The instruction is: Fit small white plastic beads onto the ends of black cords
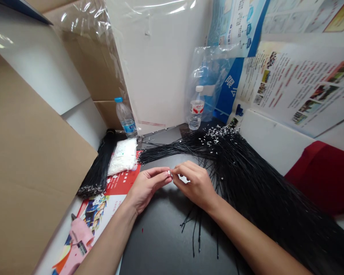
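Left hand [146, 187] and right hand [193, 185] at a small white piece [169, 173], over a dark table [157, 244]
Left fingers [163, 172] pinched closed on the piece; right fingers [180, 167] curled in just beside it, their grip too small to tell. Loose black wires [246, 179] fan out right, many far ends already white-tipped, near ends bare. Bundled black wires [99, 168] lie left, ends pale, beside a well-filled bag of white pieces [122, 156]; pink glue gun [78, 240] at near left
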`<state>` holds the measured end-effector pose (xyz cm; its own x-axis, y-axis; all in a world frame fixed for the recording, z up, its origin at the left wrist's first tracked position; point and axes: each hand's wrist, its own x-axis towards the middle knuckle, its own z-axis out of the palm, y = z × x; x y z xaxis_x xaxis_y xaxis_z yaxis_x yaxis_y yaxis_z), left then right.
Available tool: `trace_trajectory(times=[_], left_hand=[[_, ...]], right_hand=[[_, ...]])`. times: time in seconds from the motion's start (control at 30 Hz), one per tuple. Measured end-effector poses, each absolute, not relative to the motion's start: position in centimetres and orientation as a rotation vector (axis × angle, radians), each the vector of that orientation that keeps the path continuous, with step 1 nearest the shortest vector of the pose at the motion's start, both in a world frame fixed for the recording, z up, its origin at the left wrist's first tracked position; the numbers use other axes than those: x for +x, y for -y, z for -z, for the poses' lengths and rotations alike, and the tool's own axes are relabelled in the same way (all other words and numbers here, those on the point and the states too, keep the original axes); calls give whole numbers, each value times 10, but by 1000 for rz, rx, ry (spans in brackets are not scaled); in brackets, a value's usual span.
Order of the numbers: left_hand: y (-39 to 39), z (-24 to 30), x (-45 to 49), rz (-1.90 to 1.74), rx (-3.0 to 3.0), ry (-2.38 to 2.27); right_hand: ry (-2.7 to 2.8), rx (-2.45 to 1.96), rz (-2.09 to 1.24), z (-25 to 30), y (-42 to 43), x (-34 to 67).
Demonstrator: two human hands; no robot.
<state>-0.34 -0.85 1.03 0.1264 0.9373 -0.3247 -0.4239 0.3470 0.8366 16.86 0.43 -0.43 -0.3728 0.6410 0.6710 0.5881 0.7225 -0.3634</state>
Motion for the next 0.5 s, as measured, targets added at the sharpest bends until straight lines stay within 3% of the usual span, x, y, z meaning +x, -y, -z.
trace_trajectory(times=[0.5], left_hand=[[9, -10, -1, -1109, 635, -975]], right_hand=[[2095, -970, 62, 5, -4, 168]])
